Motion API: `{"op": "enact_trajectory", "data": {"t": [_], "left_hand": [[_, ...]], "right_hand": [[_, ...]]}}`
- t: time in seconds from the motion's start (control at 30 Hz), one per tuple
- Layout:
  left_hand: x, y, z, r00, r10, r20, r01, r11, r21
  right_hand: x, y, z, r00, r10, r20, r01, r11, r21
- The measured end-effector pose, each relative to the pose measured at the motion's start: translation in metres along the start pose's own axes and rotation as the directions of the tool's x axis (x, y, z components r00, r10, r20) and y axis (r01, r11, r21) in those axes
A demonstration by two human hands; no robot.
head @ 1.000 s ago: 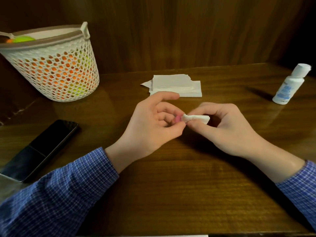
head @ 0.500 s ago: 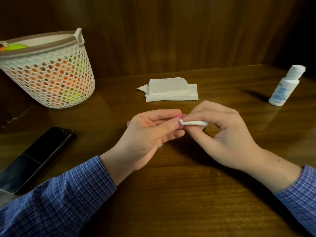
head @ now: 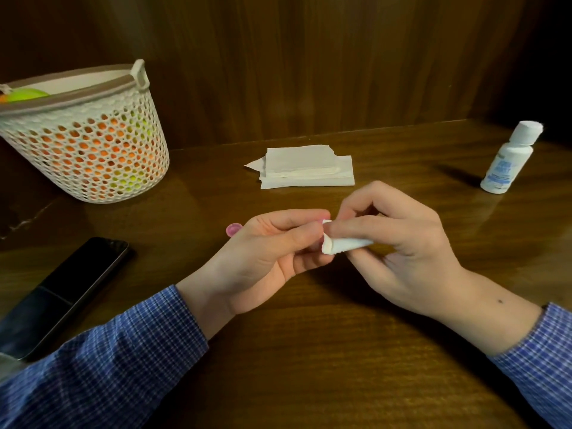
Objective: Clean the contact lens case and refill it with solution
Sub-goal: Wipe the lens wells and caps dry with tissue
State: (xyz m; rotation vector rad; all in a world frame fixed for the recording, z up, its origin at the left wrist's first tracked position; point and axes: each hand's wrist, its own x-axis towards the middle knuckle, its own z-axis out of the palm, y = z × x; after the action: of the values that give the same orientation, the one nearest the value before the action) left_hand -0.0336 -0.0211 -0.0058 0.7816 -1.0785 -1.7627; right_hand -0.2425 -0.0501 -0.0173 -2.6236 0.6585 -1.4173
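While the left hand (head: 272, 252) pinches the pink case (head: 233, 229) above the bench (head: 309, 366) — only one end shows past the knuckles — the right hand (head: 399, 243) grips a rolled tissue (head: 340, 244), its tip at the left fingers (head: 297, 235). The solution bottle (head: 507, 162) stands capped, well apart at far right; folded tissues (head: 306, 171) lie behind.

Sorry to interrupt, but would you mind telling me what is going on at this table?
A person is wiping out a pink contact lens case held in the left hand, using a rolled tissue pinched in the right hand. The solution bottle stands capped at the far right, so refilling has not begun. Spare tissues lie behind the hands.
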Motion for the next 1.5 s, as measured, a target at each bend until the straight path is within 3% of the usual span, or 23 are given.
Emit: {"op": "enact_trajectory", "data": {"t": [0.2, 0.33, 0.47, 0.57, 0.7, 0.83, 1.07, 1.17, 1.37, 1.5], "left_hand": [[0.0, 0.003, -0.003, 0.999, -0.032, -0.011, 0.032, 0.999, 0.011], [-0.001, 0.001, -0.001, 0.993, 0.082, -0.087, -0.074, 0.993, 0.089], [-0.002, -0.002, 0.002, 0.965, 0.222, -0.136, -0.19, 0.959, 0.212], [-0.001, -0.006, 0.003, 0.946, 0.274, -0.175, -0.221, 0.937, 0.272], [0.001, -0.011, 0.007, 0.928, 0.303, -0.215, -0.233, 0.926, 0.299], [0.002, -0.009, 0.009, 0.95, 0.245, -0.192, -0.196, 0.95, 0.242], [0.002, -0.002, 0.006, 0.999, -0.006, -0.033, 0.011, 0.99, 0.142], [0.002, -0.003, 0.002, 0.999, 0.044, -0.018, -0.041, 0.986, 0.164], [0.0, -0.009, 0.001, 0.979, 0.198, -0.048, -0.187, 0.966, 0.177], [0.003, -0.006, 0.003, 0.986, 0.159, -0.052, -0.15, 0.978, 0.142]], "right_hand": [[0.0, -0.001, 0.0, 0.998, 0.029, 0.061, -0.028, 1.0, -0.01], [0.002, -0.007, 0.001, 0.979, 0.179, 0.095, -0.189, 0.976, 0.108], [0.005, -0.009, -0.002, 0.907, 0.367, 0.205, -0.416, 0.854, 0.313], [0.007, -0.008, -0.004, 0.866, 0.406, 0.293, -0.498, 0.753, 0.429], [0.007, -0.009, -0.001, 0.828, 0.485, 0.282, -0.559, 0.68, 0.474], [0.008, -0.011, 0.002, 0.865, 0.463, 0.194, -0.502, 0.781, 0.372], [0.007, -0.008, -0.006, 0.97, 0.205, 0.132, -0.228, 0.956, 0.187], [0.006, -0.006, -0.005, 0.973, 0.163, 0.164, -0.194, 0.961, 0.199], [0.004, -0.008, 0.0, 0.967, 0.215, 0.134, -0.244, 0.934, 0.26], [0.004, -0.008, 0.001, 0.977, 0.193, 0.094, -0.21, 0.945, 0.252]]}}
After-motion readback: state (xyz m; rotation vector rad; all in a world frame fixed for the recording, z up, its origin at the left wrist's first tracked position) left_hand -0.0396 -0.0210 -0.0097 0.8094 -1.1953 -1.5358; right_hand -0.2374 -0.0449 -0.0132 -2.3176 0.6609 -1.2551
